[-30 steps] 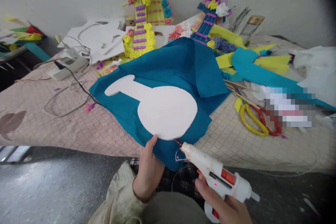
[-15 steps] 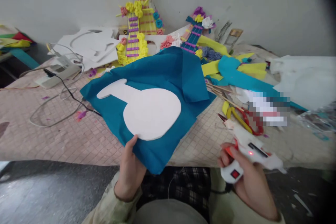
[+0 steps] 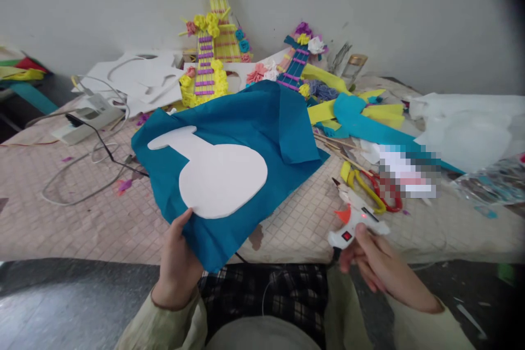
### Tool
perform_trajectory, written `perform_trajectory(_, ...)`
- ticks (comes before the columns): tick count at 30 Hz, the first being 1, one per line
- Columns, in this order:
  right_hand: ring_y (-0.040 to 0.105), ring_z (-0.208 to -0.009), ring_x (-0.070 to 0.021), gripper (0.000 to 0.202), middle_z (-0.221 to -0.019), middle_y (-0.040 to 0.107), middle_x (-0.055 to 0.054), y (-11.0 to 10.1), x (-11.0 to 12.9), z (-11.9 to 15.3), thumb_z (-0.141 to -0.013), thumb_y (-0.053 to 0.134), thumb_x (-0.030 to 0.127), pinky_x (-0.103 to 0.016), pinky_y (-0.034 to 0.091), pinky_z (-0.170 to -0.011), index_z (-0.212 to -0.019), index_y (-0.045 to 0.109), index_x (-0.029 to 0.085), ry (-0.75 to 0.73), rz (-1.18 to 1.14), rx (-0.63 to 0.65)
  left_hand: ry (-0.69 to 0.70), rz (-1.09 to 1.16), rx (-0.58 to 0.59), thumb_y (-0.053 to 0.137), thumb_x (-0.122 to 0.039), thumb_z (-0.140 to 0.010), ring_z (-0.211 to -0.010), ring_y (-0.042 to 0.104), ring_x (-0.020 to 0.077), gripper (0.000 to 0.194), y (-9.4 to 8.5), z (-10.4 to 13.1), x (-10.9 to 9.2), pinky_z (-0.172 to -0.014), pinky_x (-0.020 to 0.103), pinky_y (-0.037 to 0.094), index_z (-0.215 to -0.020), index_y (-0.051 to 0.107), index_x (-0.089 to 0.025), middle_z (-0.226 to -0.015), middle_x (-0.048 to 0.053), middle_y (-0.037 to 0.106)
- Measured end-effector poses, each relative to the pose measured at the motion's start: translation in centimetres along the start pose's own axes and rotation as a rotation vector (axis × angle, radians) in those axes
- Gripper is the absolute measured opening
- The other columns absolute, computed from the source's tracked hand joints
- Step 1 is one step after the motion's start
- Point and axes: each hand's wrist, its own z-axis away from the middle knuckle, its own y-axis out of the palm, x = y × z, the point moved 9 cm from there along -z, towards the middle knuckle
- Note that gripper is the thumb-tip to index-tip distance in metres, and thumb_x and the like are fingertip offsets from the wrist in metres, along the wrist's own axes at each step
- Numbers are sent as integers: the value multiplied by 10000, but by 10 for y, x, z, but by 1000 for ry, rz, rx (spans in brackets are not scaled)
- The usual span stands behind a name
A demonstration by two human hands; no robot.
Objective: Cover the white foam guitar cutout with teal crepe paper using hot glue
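Note:
A white foam-like cut-out (image 3: pixel 223 180), round at one end with a long neck and bent head, rests on a crumpled blue sheet (image 3: pixel 254 115), cloth or crepe paper. My left hand (image 3: pixel 179 262) pinches the near edge of both, thumb on the cut-out's rim and fingers hidden beneath the sheet. On the table's front right lies a white hot glue gun (image 3: pixel 355 224) with an orange trigger and a lit red light. My right hand (image 3: pixel 381 265) is at its near side, thumb against its body, the other fingers spread and off the handle.
Yellow-handled pliers (image 3: pixel 369 191) and red-handled scissors (image 3: pixel 394 199) lie beyond the glue gun. Decorated paper guitars (image 3: pixel 207 65) lean at the wall. A power strip (image 3: pixel 88 123) with cables sits left. Blue and yellow strips (image 3: pixel 381 128) and clear plastic (image 3: pixel 492 183) are at right.
My right hand has brought the glue gun left and down onto the table, and its fingers have loosened from the handle. My left hand, with sheet and cut-out, has shifted slightly left.

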Motion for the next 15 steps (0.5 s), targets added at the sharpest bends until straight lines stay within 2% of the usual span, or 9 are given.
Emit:
perform_trajectory(2,376,-277,-85,604,-421,549,-36,1,-3,8,-834,237,614,-199,243,-265,-563,545,171,39,252,18,-19,23,-2,462,-262,-812,-1070,558,225,374,0,-1,-1,-974,358,417,-1176,544,-237,-1023,-9,674)
perform_trajectory(4,418,-335,-102,549,-381,481,-2,3,13,14,-830,288,599,-207,285,-304,-542,513,189,-59,415,4,-34,32,-12,465,-253,-812,-1051,570,221,369,-2,-2,-2,-963,356,425,-1171,548,-244,-998,-12,682)
perform_trajectory(6,469,-412,-112,426,-434,486,17,8,49,19,-815,423,529,-222,371,-391,-565,518,198,-310,543,-78,-44,29,-39,469,-252,-811,-1028,584,221,365,-7,-4,-4,-947,357,437,-1167,550,-249,-959,-15,692)
perform_trajectory(8,535,-549,-128,243,-594,566,7,21,93,28,-806,521,405,-244,444,-536,-678,566,204,-646,640,-192,-45,19,-70,473,-252,-810,-999,599,221,361,-13,-4,-6,-925,355,453,-1162,550,-257,-919,-21,700)
perform_trajectory(10,564,-749,-163,96,-823,605,-29,48,129,38,-812,543,287,-295,459,-709,-851,582,209,-952,737,-246,-43,3,-75,469,-256,-811,-975,611,221,360,-17,-4,-8,-902,351,467,-1162,547,-254,-893,-16,704)
perform_trajectory(11,549,-847,-189,121,-911,590,-51,65,140,39,-808,548,247,-331,445,-774,-918,573,205,-1045,811,-238,-45,-3,-65,467,-253,-811,-967,614,221,361,-19,-3,-9,-894,350,471,-1164,544,-247,-890,-10,704)
perform_trajectory(12,527,-898,-214,158,-953,568,-69,83,147,37,-791,567,221,-359,434,-799,-947,566,195,-1089,899,-230,-55,-6,-50,460,-247,-812,-963,615,221,360,-20,-2,-9,-887,350,474,-1162,544,-234,-889,-1,703)
perform_trajectory(15,497,-886,-253,245,-946,521,-110,128,155,24,-732,586,124,-386,439,-748,-974,555,149,-1068,1139,-218,-124,9,51,436,-238,-814,-956,613,234,322,-25,0,-3,-869,362,478,-1095,581,-177,-887,37,698)
